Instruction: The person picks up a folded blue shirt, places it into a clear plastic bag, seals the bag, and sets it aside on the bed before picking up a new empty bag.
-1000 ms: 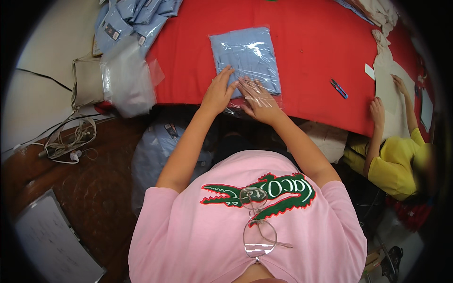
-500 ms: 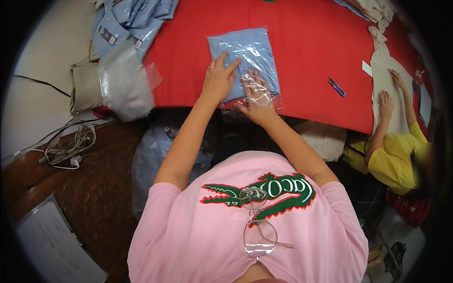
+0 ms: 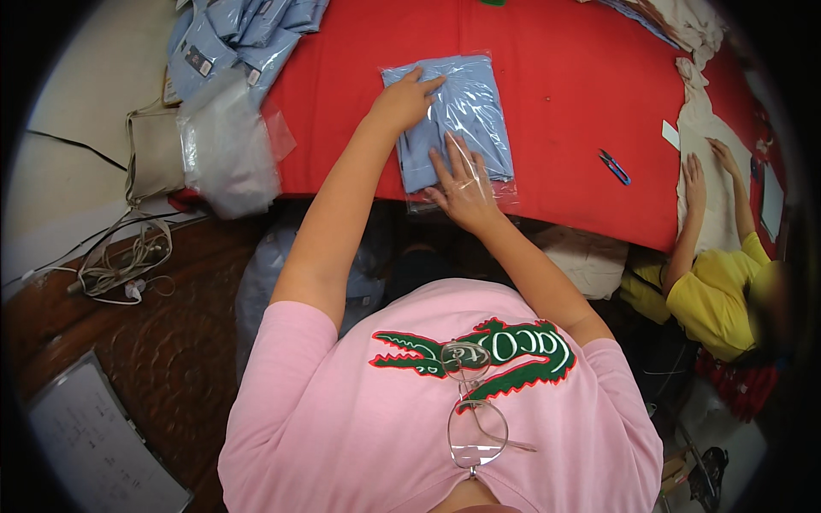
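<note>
A folded light-blue garment in a clear plastic bag (image 3: 475, 98) lies on the red-covered table (image 3: 564, 154) in front of me. My left hand (image 3: 408, 101) rests on its upper left part, fingers stretched out and apart. Lower down, near the bag's edge closest to me, my right hand (image 3: 467, 190) lies flat with its fingers spread. Shiny film crosses the right fingers, and I cannot tell whether they are inside the bag or on top. Neither hand grips anything.
Several bagged blue garments (image 3: 231, 34) are piled at the far left, by a stack of clear bags (image 3: 227, 150). Blue thread snips (image 3: 614, 168) lie to the right. A person in yellow (image 3: 714, 295) has both hands on beige cloth (image 3: 714, 171). Cables (image 3: 141, 248) hang at left.
My left hand has slid up the bag, toward its far edge. The right hand has shifted slightly nearer to me, still flat on the garment.
</note>
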`<state>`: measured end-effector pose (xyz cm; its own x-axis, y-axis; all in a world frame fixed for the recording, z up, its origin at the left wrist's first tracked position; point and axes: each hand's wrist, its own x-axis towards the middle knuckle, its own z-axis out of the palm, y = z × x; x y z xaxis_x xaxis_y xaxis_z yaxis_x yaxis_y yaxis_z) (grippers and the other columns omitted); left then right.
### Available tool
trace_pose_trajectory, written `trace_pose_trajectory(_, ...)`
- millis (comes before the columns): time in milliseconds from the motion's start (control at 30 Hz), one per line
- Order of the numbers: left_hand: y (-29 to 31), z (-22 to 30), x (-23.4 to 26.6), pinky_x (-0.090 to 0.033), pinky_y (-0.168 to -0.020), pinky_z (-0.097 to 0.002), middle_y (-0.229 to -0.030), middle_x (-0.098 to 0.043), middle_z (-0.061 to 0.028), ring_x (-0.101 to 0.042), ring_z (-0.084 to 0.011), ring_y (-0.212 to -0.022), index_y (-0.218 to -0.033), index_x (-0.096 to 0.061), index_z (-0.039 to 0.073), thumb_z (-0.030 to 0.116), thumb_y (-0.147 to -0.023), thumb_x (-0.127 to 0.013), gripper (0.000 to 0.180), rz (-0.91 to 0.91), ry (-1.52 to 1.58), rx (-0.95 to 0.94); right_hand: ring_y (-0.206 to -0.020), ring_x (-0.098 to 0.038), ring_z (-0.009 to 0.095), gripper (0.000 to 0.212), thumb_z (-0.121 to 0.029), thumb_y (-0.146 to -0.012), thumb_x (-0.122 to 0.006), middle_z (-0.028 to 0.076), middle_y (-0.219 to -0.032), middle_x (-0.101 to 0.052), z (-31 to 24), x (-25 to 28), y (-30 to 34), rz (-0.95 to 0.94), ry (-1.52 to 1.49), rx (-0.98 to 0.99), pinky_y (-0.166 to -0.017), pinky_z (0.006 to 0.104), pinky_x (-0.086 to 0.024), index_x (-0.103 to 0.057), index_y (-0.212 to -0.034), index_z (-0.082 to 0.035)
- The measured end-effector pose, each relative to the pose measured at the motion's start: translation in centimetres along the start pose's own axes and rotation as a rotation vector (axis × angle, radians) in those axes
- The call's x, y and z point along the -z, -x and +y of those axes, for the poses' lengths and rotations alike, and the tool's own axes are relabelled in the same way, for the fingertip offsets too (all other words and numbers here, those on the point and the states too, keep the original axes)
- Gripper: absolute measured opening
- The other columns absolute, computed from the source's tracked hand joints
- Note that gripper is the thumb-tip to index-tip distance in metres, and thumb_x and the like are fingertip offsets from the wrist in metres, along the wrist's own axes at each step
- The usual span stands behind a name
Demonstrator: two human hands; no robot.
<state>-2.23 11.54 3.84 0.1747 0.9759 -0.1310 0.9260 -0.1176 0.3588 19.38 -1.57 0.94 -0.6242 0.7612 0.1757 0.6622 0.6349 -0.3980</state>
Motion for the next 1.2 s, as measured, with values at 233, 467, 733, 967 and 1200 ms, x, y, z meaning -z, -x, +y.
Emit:
trace_pose_trajectory(233, 0.7, -0.4, -0.6, -0.047, -0.119, -0.0457, -0.174, -0.030, -0.0214, -0.046, -0.0427, -0.151, -0.159, -0.053, 0.037, 0.021, -0.105, -0.063, 0.057, 0.022, 0.109, -0.020, -0.147, -0.047, 0.041, 0.081, -0.028, -0.098, -0.074, 0.023, -0.164, -0.044, 0.9, 0.1, 0.7, 0.185, -0.365, 0.028, -0.120, 0.0521, -0.035, -0.037, -0.165, -0.001)
trace_pose_trajectory(467, 0.8, -0.2, -0.8, -0.044, -0.123, -0.0465, -0.177, -0.022, -0.0207, -0.031, -0.0392, -0.161, -0.161, -0.050, 0.037, 0.022, -0.104, -0.065, 0.060, -0.005, 0.167, 0.008, -0.147, -0.047, 0.039, 0.067, -0.019, -0.100, -0.068, 0.018, -0.162, -0.049, 1.7, 1.2, 1.5, 0.062, -0.194, 0.020, -0.119, 0.0515, -0.036, -0.044, -0.161, -0.004)
trace_pose_trajectory(733, 4.0, 2.2, -2.5, -0.023, -0.130, -0.0602, -0.180, -0.014, -0.0192, -0.014, -0.0400, -0.166, -0.171, -0.032, 0.028, 0.058, -0.096, -0.071, 0.090, 0.173, -0.019, -0.071, -0.144, -0.054, 0.033, 0.051, -0.015, -0.096, -0.067, 0.015, -0.152, -0.059, 0.5, 1.8, 5.3, -0.220, -0.296, 0.274, -0.124, 0.0535, -0.036, -0.060, -0.146, -0.008)
trace_pose_trajectory(967, 13.9, 0.6, -5.5, -0.014, -0.133, -0.0589, -0.181, -0.014, -0.0126, -0.013, -0.0376, -0.167, -0.172, -0.028, 0.021, 0.068, -0.090, -0.070, 0.104, -0.004, -0.249, -0.579, -0.143, -0.055, 0.033, 0.067, 0.004, -0.086, -0.060, 0.014, -0.156, -0.056, 5.6, 8.7, 11.5, 0.048, -0.045, 0.046, -0.117, 0.0514, -0.042, -0.058, -0.150, -0.012)
trace_pose_trajectory(1200, 21.6, -1.5, -3.4, -0.023, -0.134, -0.0486, -0.180, -0.022, -0.0101, -0.023, -0.0311, -0.165, -0.172, -0.027, 0.014, 0.021, -0.097, -0.064, 0.084, -0.212, -0.433, -0.581, -0.162, -0.032, 0.027, 0.083, 0.002, -0.088, -0.058, 0.010, -0.176, -0.032, 10.0, 8.6, 10.9, -0.197, 0.181, 0.191, -0.131, 0.0467, -0.028, -0.038, -0.167, -0.013)
